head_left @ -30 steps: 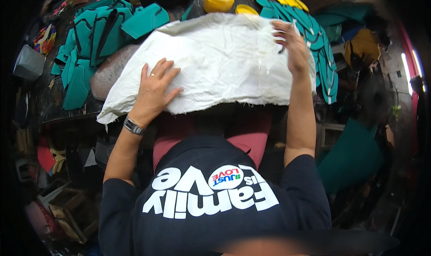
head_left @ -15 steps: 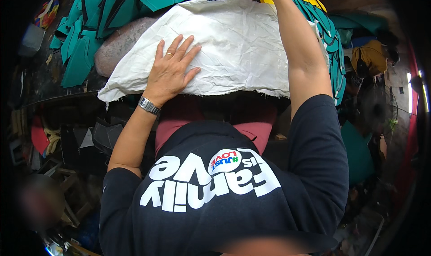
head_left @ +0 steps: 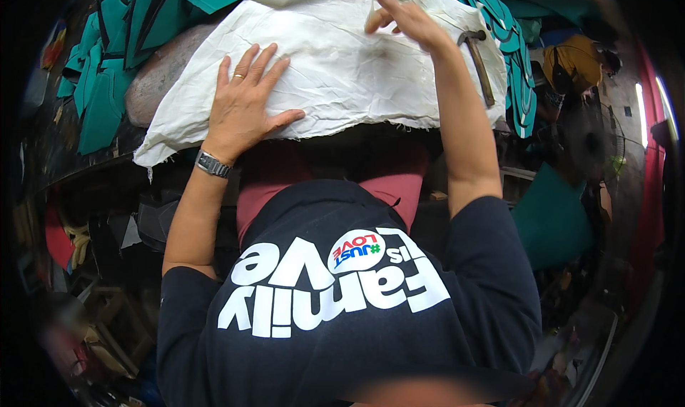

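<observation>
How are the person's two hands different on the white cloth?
The left hand lies flat with fingers spread; the right hand has bent fingers, touching with its tips. The left hand wears a ring, with a wristwatch below it; the right shows neither. Both touch the white cloth.

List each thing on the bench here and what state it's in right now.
White cloth: spread out, wrinkled, front edge frayed.
Left hand: flat on the cloth, fingers spread.
Right hand: on the cloth's far part, fingers bent.
Hammer: lying on the cloth's right edge, unheld.
Teal cut pieces: piled beside the cloth.
</observation>
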Demonstrator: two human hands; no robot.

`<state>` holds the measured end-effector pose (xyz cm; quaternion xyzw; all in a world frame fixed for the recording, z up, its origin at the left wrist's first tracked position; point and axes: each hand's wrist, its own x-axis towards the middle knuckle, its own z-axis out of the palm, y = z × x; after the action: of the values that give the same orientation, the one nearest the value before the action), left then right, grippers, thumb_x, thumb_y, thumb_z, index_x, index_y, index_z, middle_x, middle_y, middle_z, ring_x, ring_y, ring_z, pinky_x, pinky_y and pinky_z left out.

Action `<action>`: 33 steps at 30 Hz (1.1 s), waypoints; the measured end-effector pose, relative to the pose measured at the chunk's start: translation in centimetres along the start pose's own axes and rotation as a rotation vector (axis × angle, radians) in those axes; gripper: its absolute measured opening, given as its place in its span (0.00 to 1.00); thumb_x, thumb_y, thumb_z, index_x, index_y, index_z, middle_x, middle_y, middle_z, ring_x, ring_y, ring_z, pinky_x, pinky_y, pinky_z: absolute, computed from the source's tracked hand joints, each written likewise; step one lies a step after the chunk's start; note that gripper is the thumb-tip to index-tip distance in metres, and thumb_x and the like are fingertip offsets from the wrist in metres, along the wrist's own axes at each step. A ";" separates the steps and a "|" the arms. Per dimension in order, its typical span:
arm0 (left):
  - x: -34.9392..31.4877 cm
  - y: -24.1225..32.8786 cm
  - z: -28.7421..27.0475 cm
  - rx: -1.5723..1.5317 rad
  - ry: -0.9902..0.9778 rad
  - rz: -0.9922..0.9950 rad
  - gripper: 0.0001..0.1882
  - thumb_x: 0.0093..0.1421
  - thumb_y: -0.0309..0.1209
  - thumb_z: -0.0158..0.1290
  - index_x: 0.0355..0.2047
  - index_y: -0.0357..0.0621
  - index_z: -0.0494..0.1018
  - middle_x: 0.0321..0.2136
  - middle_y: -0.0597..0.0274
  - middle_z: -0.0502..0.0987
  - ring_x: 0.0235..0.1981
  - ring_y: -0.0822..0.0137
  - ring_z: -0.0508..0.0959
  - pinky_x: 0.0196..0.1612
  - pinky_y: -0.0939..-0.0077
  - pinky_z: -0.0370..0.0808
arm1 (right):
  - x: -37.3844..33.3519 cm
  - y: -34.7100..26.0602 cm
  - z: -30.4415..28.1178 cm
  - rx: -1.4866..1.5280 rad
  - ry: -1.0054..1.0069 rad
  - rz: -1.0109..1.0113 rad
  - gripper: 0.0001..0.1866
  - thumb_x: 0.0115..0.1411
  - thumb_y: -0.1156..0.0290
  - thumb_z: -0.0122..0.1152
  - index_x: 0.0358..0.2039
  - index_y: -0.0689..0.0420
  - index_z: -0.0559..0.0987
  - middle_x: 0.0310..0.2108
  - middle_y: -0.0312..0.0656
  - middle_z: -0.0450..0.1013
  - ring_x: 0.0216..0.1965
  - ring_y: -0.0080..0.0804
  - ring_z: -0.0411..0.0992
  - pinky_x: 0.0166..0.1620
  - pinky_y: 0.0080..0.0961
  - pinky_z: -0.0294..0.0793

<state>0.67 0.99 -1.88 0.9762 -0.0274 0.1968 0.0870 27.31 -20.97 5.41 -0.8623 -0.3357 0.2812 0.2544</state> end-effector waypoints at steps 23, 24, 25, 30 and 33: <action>1.4 -4.3 -1.5 -0.044 -0.184 0.061 0.44 0.48 0.57 0.65 0.66 0.65 0.66 0.69 0.63 0.60 0.71 0.59 0.56 0.68 0.30 0.43 | -11.5 1.5 13.9 -0.731 0.305 0.040 0.56 0.58 0.25 0.45 0.72 0.59 0.51 0.75 0.53 0.41 0.76 0.48 0.31 0.70 0.64 0.24; 1.5 -4.6 -1.4 -0.044 -0.194 0.073 0.44 0.48 0.56 0.65 0.66 0.66 0.66 0.69 0.63 0.60 0.71 0.58 0.55 0.69 0.30 0.42 | -11.0 0.6 14.6 -0.721 0.322 -0.001 0.57 0.58 0.25 0.45 0.72 0.59 0.52 0.75 0.53 0.42 0.76 0.49 0.32 0.70 0.65 0.24; 1.4 -4.8 -1.4 -0.074 -0.192 0.084 0.45 0.48 0.55 0.65 0.66 0.66 0.65 0.69 0.63 0.60 0.71 0.58 0.55 0.69 0.30 0.42 | -10.3 -0.3 15.5 -0.738 0.332 -0.026 0.58 0.56 0.24 0.46 0.72 0.60 0.53 0.74 0.55 0.42 0.76 0.50 0.33 0.70 0.65 0.24; 1.3 -5.6 -1.1 -0.097 -0.190 0.126 0.45 0.50 0.54 0.65 0.68 0.66 0.63 0.69 0.63 0.59 0.72 0.58 0.54 0.69 0.30 0.40 | -7.8 -5.0 19.4 -0.621 0.326 -0.222 0.60 0.54 0.24 0.49 0.71 0.62 0.54 0.73 0.59 0.43 0.76 0.52 0.33 0.69 0.67 0.26; 1.3 -5.7 -1.1 -0.075 -0.213 0.140 0.41 0.56 0.54 0.60 0.68 0.65 0.62 0.70 0.63 0.58 0.72 0.58 0.54 0.68 0.29 0.40 | -7.5 -7.0 20.1 -0.530 0.266 -0.297 0.61 0.53 0.23 0.49 0.71 0.63 0.53 0.73 0.60 0.42 0.76 0.54 0.33 0.69 0.67 0.27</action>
<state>1.90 6.80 -1.29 0.9833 -0.1119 0.0967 0.1061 6.44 -16.88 -2.21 -0.8693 -0.4830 0.0292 0.1011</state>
